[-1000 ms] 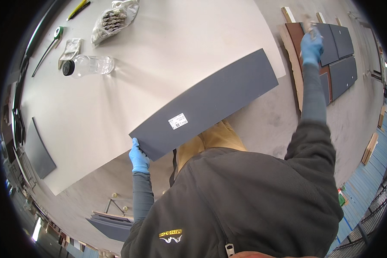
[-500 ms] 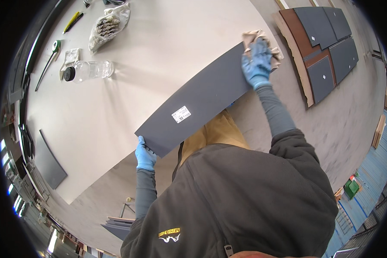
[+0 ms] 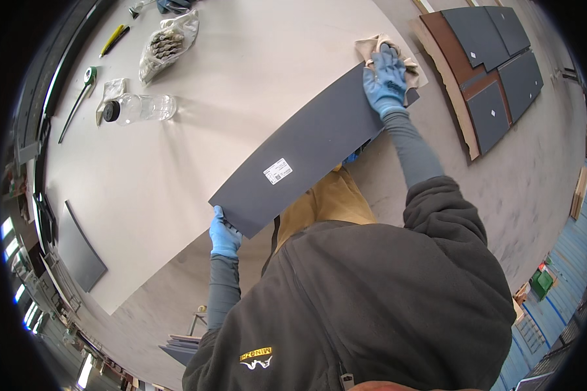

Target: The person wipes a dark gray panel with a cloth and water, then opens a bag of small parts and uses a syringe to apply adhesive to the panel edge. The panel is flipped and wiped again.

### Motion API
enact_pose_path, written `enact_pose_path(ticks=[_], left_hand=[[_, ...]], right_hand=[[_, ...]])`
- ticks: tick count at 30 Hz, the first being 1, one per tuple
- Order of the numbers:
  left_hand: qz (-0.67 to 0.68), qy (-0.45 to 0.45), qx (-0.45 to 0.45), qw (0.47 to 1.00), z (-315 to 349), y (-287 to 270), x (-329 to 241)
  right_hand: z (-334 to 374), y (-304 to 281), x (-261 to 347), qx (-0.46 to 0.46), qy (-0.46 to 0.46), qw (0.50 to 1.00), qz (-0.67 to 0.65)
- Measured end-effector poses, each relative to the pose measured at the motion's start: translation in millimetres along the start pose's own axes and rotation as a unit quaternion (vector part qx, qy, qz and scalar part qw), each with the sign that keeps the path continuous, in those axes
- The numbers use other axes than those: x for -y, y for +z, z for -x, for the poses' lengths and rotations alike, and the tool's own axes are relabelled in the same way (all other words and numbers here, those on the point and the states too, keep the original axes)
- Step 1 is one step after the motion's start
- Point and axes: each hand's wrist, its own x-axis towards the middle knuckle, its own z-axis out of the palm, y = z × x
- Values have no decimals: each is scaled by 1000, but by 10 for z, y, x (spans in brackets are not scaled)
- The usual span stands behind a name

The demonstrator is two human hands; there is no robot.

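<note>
A long dark grey panel lies slantwise across the table's near edge, from lower left to upper right. It bears a white printed label. In a blue glove, my left hand grips the panel's lower left end, thumb on top and fingers partly hidden underneath. My right hand, also in a blue glove, presses a crumpled beige cloth onto the far right end of the panel. The cloth bunches around those fingers and covers that corner.
On the white table are a clear bottle with a black cap, a bag of hardware, a tape measure, a yellow cutter and a smaller grey panel. Stacked dark panels on cardboard stand at right.
My right hand and the cloth have shifted slightly left and away from me along the panel's end. My left hand keeps its grip. The whole view has shifted a little.
</note>
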Motion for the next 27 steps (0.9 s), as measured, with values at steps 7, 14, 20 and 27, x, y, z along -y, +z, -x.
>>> enact_pose_path(ticks=[7,14,20,27], left_hand=[[-4,-11,-16,1000,-7,22,-17],[-19,8,-12,1000,-6,-9,3],[-27,-10,-19,999,-8,36,-14],[-38,-10,-24,999,-44,-37,-36]], right_hand=[[1098,62,1461,152,-242,944,-168],[-88,137,-360,-54,-4,999,-3],[1087,94,1010,8,-144,989,28],[948,-448,-57,98,39,988,-112]])
